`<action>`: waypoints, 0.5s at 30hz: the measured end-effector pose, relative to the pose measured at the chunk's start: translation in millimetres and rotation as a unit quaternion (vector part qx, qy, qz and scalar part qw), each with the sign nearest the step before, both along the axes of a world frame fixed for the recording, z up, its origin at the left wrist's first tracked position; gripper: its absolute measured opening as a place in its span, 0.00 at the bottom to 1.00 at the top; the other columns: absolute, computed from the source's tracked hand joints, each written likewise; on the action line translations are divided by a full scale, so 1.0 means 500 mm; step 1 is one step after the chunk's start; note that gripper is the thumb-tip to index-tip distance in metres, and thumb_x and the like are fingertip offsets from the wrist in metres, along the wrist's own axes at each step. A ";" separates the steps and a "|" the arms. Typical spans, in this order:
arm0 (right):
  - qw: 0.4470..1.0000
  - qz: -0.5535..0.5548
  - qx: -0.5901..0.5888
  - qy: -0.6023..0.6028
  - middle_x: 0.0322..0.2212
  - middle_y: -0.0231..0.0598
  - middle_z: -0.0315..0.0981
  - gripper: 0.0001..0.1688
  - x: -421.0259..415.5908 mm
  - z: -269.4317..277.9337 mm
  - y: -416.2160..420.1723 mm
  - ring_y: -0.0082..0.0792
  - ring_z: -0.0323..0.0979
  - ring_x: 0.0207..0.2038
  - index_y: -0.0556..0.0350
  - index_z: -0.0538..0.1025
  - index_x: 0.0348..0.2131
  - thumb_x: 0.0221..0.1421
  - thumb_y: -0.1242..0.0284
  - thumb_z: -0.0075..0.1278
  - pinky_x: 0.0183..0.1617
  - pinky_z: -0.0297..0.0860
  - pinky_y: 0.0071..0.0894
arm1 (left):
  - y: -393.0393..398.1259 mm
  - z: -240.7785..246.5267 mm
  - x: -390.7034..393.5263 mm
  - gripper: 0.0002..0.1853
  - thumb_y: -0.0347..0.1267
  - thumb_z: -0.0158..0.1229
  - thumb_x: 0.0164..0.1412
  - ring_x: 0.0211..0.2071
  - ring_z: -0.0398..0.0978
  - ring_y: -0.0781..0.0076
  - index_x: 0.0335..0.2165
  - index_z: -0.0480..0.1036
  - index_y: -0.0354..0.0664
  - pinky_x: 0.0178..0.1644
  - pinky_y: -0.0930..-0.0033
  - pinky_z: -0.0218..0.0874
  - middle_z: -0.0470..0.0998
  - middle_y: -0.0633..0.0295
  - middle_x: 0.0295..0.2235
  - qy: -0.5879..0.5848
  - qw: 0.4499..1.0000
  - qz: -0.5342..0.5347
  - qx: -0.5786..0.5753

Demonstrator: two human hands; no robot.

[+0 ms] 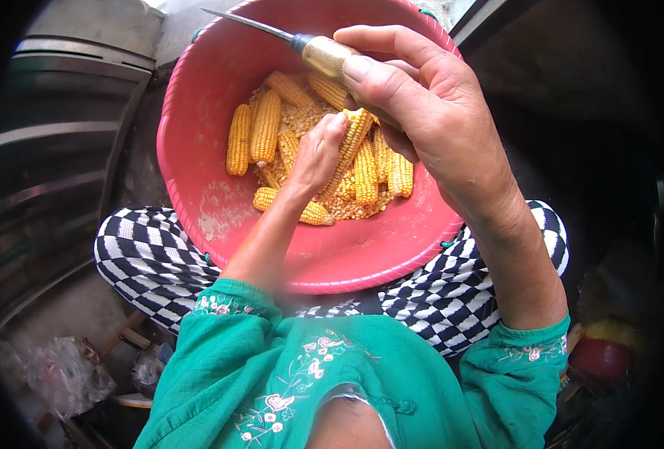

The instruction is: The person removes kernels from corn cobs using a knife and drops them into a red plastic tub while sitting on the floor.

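My right hand [422,95] grips the handle of a pointed awl or screwdriver [323,53], raised over the basin with its metal shaft towards the upper left. Below it, my left hand [321,149] is closed around an ear of corn [350,147], whose upper end sticks out by the thumb. Part of that ear is hidden by my hands. Several other yellow ears, such as one at the left [266,126] and one lying near the front [295,206], rest on loose corn kernels [354,210] in a deep red plastic basin [219,146].
The basin stands between my legs in checkered trousers [147,247]. A dark ribbed metal surface [45,146] is at the left. Crumpled clear plastic bags [68,373] lie at the lower left, and a red and yellow object [601,353] at the lower right.
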State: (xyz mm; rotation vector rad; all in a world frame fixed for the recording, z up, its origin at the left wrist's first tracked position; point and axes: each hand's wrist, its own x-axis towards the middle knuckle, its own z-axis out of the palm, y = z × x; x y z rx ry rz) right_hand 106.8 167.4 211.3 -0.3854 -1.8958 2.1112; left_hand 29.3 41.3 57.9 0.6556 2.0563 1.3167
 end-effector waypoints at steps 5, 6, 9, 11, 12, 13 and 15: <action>1.000 0.009 -0.009 -0.004 0.31 0.33 0.72 0.20 -0.006 -0.003 -0.004 0.12 0.67 0.28 0.58 0.69 0.45 0.55 0.66 0.47 0.27 0.62 0.06 | -0.006 0.003 -0.005 0.27 0.47 0.36 0.61 0.35 0.69 0.63 0.38 0.68 0.33 0.43 0.65 0.57 0.73 0.50 0.32 -0.029 1.000 0.004 0.001; 1.000 0.012 -0.007 -0.005 0.31 0.33 0.72 0.20 -0.005 -0.001 -0.003 0.12 0.67 0.28 0.58 0.69 0.45 0.55 0.66 0.47 0.28 0.62 0.06 | -0.003 0.003 -0.001 0.28 0.48 0.35 0.62 0.36 0.69 0.64 0.39 0.68 0.33 0.44 0.65 0.57 0.73 0.51 0.32 -0.022 1.000 0.006 0.007; 1.000 0.009 0.022 -0.012 0.30 0.33 0.72 0.20 -0.004 0.002 0.000 0.11 0.66 0.26 0.58 0.69 0.45 0.55 0.66 0.47 0.26 0.61 0.06 | -0.001 0.009 0.003 0.30 0.50 0.35 0.62 0.37 0.68 0.68 0.42 0.68 0.33 0.45 0.66 0.57 0.73 0.52 0.34 -0.065 0.998 0.010 -0.013; 1.000 -0.005 0.017 -0.006 0.30 0.33 0.72 0.20 -0.006 -0.004 -0.002 0.10 0.64 0.24 0.59 0.69 0.45 0.55 0.66 0.47 0.23 0.58 0.06 | 0.001 0.006 0.003 0.31 0.51 0.35 0.62 0.37 0.68 0.69 0.43 0.68 0.32 0.45 0.67 0.57 0.73 0.53 0.34 -0.109 0.994 0.009 -0.026; 1.000 -0.011 0.013 -0.003 0.30 0.33 0.72 0.20 -0.008 -0.006 -0.004 0.10 0.63 0.23 0.59 0.69 0.45 0.55 0.66 0.47 0.22 0.57 0.06 | 0.000 0.002 0.001 0.31 0.51 0.36 0.62 0.37 0.68 0.70 0.43 0.68 0.32 0.44 0.68 0.58 0.73 0.53 0.34 -0.127 0.992 0.009 -0.026; 1.000 -0.004 0.012 -0.008 0.30 0.33 0.72 0.20 -0.007 -0.004 -0.004 0.09 0.63 0.23 0.58 0.69 0.45 0.55 0.66 0.47 0.22 0.57 0.06 | -0.001 0.000 0.000 0.31 0.51 0.37 0.62 0.37 0.68 0.71 0.44 0.68 0.32 0.44 0.68 0.58 0.73 0.54 0.35 -0.144 0.989 0.010 -0.027; 1.000 0.010 0.010 -0.019 0.30 0.33 0.72 0.20 -0.004 0.005 -0.002 0.09 0.63 0.23 0.58 0.69 0.45 0.55 0.66 0.47 0.22 0.56 0.06 | 0.005 0.003 0.006 0.30 0.51 0.39 0.61 0.37 0.68 0.71 0.43 0.69 0.32 0.42 0.70 0.59 0.73 0.55 0.34 -0.164 0.986 0.020 0.024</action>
